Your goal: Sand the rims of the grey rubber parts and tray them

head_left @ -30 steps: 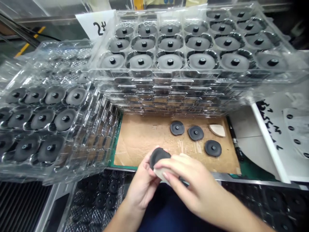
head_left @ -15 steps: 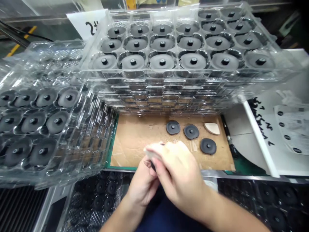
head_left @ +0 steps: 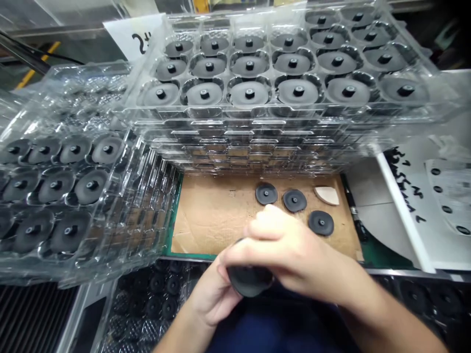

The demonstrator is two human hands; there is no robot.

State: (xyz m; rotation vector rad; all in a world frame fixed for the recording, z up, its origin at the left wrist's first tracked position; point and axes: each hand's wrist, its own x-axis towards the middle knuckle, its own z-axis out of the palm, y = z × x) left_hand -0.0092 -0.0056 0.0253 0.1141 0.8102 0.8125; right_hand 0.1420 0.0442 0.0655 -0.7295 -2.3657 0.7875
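A black rounded disc (head_left: 250, 282) is held low in front of me, tilted with its broad smooth face toward me. My left hand (head_left: 215, 289) grips its left edge with closed fingers, partly covered by the other hand. My right hand (head_left: 279, 245) lies across the disc's upper part with bent, closed fingers; what is inside them is hidden. Beyond my hands, similar black discs with a short central stem lie on a cardboard sheet (head_left: 206, 211): one disc (head_left: 266, 194), a second disc (head_left: 295, 200) and a third disc (head_left: 321, 222). Beside them rests a cream wedge-shaped piece (head_left: 327, 195).
A tall stack of clear plastic trays (head_left: 235, 122) filled with black discs stands behind the cardboard. Another tray stack (head_left: 121, 196) rises at the left. A black pen (head_left: 355, 215) lies near a white box edge (head_left: 401, 211) on the right. More trays sit below the table edge.
The disc, mostly hidden before, now shows its broad face below my right hand. My right hand has turned over the disc, and the pale piece seen at its fingers is now hidden.
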